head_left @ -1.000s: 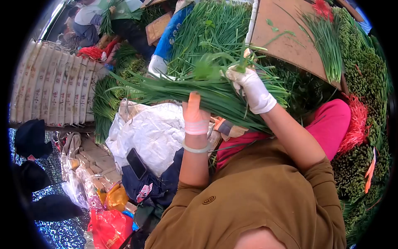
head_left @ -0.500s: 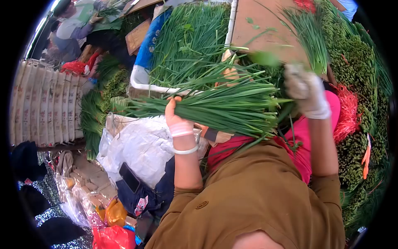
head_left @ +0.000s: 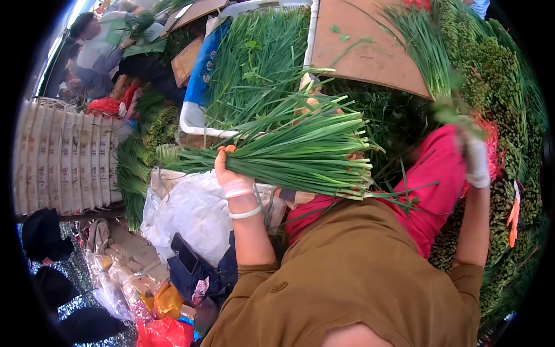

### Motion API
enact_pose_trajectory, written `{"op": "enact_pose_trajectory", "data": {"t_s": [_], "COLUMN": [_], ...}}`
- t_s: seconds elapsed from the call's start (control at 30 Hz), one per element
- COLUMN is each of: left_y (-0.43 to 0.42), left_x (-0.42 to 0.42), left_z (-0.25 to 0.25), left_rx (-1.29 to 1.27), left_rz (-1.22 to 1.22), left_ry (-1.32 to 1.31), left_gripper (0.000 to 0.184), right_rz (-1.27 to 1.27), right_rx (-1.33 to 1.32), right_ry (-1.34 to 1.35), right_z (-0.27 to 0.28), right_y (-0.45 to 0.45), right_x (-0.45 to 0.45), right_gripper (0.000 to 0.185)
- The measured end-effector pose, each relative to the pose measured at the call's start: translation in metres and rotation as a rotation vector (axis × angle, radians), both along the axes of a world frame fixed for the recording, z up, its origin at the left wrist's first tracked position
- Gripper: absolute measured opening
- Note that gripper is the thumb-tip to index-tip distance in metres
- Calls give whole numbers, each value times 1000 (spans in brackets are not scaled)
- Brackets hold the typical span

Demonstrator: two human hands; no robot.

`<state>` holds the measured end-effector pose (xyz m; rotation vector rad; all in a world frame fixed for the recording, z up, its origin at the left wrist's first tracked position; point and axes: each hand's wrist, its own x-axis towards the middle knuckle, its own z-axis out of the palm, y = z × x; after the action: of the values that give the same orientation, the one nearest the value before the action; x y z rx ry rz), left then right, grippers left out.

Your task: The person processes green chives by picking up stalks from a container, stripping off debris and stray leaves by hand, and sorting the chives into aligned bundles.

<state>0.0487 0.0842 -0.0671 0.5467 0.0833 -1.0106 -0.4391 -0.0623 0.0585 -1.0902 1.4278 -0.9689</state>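
In the head view, your left hand sits just off centre toward nine o'clock, its forearm rising from six o'clock with the elbow bent and a white bangle below the wrist. The fingers are closed round the leafy part of the green bundle, thumb side up. That bundle lies across the middle, above your lap, its pale cut ends fanned toward three o'clock and its leaf tips toward nine. The white tub of loose greens stands beyond it, toward eleven o'clock, and the brown board at one.

Your right hand, in a white glove, is out between two and three o'clock — well apart from the bundle, forearm nearly upright, near the red strands. It is blurred; a smear of green leaf shows at its fingers, but you cannot tell from this whether they grip it or stand loose.

Half a second ago that glove was just beside the cut ends; a second ago it was over the bundle, fingers among the stems. Now it has swung outward. Your left hand stood with its thumb raised against the leaves a second ago — now it wraps them, and the cut ends show fully, spread in a fan.
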Motion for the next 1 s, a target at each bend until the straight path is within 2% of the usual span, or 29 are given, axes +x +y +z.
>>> {"op": "enact_pose_trajectory", "data": {"t_s": [0.03,0.07,0.1,0.27,0.37,0.4,0.47,0.53,0.6,0.67,0.7,0.77,0.83,0.93,0.97,1.0], "left_y": [0,1,2,5,6,5,4,5,7,9,9,9,12,4,0,-1], "left_x": [2,4,4,-7,-10,-10,-10,-13,-12,-9,-9,-5,-4,-15,-20,-19], "left_z": [-2,-2,-1,16,21,22,22,24,20,15,19,17,16,24,24,18], "left_rx": [-13,-30,-34,17,42,46,54,45,34,89,128,247,196,52,-7,-64], "left_rz": [3,0,0,38,46,50,57,37,41,29,-3,-32,-31,21,46,3], "left_ry": [-9,-16,-28,-58,-88,-86,-80,-127,-141,-157,-204,-313,-292,-203,-163,-215], "left_gripper": [8,8,8,8,9,9,9,10,11,20,23,33,32,32,33,30], "right_rz": [357,611,768,797,839,881,920,1115,1411,1456,1408,1412,1389,1377,1307,1279], "right_rx": [-84,-208,-487,-730,-731,-706,-842,-746,-343,-224,-355,-464,-657,-586,-641,-594], "right_ry": [93,338,797,904,924,927,1012,1191,1286,1126,1036,972,835,692,685,711], "right_z": [-19,-22,-16,-1,-6,-18,-53,-61,-63,-52,-67,-44,-32,-26,-23,-21], "right_y": [-9,-9,-12,-62,-91,-100,-113,-106,-99,-79,-77,-70,-57,-12,3,14], "right_x": [18,32,45,127,201,227,273,309,340,341,343,331,309,265,248,237], "right_gripper": [33,46,48,31,37,40,48,59,67,71,67,59,49,33,34,43]}}
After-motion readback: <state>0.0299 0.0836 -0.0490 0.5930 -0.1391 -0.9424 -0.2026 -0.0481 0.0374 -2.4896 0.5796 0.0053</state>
